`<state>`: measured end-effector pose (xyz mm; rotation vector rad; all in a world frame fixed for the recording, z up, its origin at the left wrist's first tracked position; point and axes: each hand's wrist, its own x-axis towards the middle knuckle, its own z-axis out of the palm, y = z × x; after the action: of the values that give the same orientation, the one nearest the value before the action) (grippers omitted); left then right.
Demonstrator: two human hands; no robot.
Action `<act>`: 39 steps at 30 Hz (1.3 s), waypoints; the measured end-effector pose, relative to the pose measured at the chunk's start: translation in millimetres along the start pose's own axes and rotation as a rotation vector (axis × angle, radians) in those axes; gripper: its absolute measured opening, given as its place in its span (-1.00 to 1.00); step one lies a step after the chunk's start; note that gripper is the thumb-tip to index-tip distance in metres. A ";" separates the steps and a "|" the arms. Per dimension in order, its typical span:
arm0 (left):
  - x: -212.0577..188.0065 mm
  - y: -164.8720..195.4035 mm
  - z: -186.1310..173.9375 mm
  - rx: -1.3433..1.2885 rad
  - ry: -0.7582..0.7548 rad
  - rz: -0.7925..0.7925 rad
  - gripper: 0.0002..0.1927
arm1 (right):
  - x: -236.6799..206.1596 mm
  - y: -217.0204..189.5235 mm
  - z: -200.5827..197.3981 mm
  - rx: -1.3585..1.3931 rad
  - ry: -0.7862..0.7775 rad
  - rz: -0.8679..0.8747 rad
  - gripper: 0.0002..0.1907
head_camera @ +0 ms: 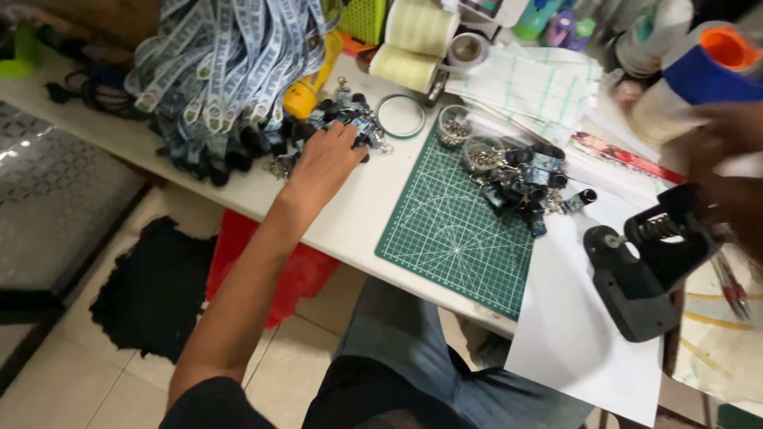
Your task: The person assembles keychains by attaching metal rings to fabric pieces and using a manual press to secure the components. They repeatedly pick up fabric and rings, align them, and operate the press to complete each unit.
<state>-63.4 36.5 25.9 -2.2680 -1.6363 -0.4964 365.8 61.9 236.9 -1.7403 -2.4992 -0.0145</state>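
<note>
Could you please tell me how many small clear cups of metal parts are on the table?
2: one cup just off the green cutting mat's top corner, one cup on the mat beside the dark clip pile. Others may be hidden among clutter.

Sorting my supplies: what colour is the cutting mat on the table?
Dark green with a white grid, cutting mat, head view.

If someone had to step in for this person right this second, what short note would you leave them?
Left hand: palm down, reaching into the small lanyard pile at the table's far edge; whether it grips one is not visible.
Right hand: blurred, at the black hand press on the white sheet; hold unclear.
Second heap of dark strap pieces with clips lies on the green cutting mat, beside two small cups of metal parts.
Big bundle of blue lanyards sits further left.
How many are finished cannot be told.
</note>
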 end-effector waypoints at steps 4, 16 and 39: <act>5.1 5.6 -11.2 -0.181 0.002 -0.028 -0.79 | 55.5 -27.0 78.9 0.135 -0.083 -0.283 -0.74; 26.6 70.1 4.1 -1.679 0.084 -0.734 -0.59 | 152.9 -73.7 208.9 -0.134 -0.081 -0.343 -0.92; 7.8 121.1 19.4 -2.043 0.113 -0.851 -0.64 | 134.8 -64.7 208.3 0.132 0.046 -0.331 -0.89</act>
<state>56.0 14.4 7.2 -1.5513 -2.1389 -3.6097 243.6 178.5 43.9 -1.2498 -2.6556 0.0833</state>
